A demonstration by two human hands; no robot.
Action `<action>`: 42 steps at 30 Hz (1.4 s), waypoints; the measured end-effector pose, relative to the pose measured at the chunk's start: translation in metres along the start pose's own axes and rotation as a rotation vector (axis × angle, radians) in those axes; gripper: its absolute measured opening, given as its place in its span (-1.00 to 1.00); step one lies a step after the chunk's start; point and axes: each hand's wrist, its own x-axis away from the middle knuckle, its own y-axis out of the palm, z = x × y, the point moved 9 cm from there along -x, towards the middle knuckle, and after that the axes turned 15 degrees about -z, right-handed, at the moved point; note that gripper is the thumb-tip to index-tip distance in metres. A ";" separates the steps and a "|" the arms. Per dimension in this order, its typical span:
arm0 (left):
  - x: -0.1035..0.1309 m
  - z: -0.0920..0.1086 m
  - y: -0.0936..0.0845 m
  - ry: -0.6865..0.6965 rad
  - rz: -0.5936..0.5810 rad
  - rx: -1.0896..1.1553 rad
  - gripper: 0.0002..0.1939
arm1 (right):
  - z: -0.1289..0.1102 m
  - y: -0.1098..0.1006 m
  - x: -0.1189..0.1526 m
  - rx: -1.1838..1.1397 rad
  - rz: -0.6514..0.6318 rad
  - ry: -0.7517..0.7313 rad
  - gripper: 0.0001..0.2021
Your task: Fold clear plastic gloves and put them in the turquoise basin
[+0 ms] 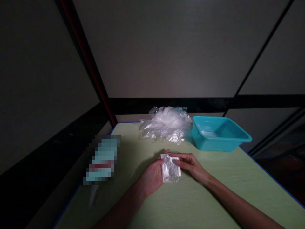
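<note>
A small folded clear plastic bag [171, 170] is held between my two hands above the table. My left hand [153, 175] grips its left edge, thumb on top and fingers behind it. From the right, my right hand [192, 166] pinches the bag near its upper right corner. Light glints off the crinkled plastic. Beyond the hands lies a loose pile of clear plastic bags [166, 124] at the far edge of the table.
At the back right stands a turquoise plastic basin [221, 143] with something pale inside. A pixelated pale green item [105, 159] lies at the table's left edge, a whitish strip [93, 194] below it. The pale green table [181, 206] has blue edging, with panelled walls behind.
</note>
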 end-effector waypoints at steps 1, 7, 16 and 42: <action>0.000 -0.001 0.000 -0.005 0.006 -0.006 -0.76 | 0.000 -0.001 0.000 -0.012 0.019 -0.002 -0.71; 0.006 -0.004 0.000 -0.022 0.061 -0.013 -0.82 | 0.002 -0.010 0.003 -0.051 0.116 -0.013 -0.68; 0.004 -0.011 0.005 -0.089 -0.002 0.029 -0.81 | 0.012 -0.010 0.005 -0.121 0.157 0.003 -0.64; 0.001 -0.020 0.011 -0.159 -0.064 -0.125 -0.70 | 0.006 -0.013 0.009 -0.197 0.250 -0.046 -0.48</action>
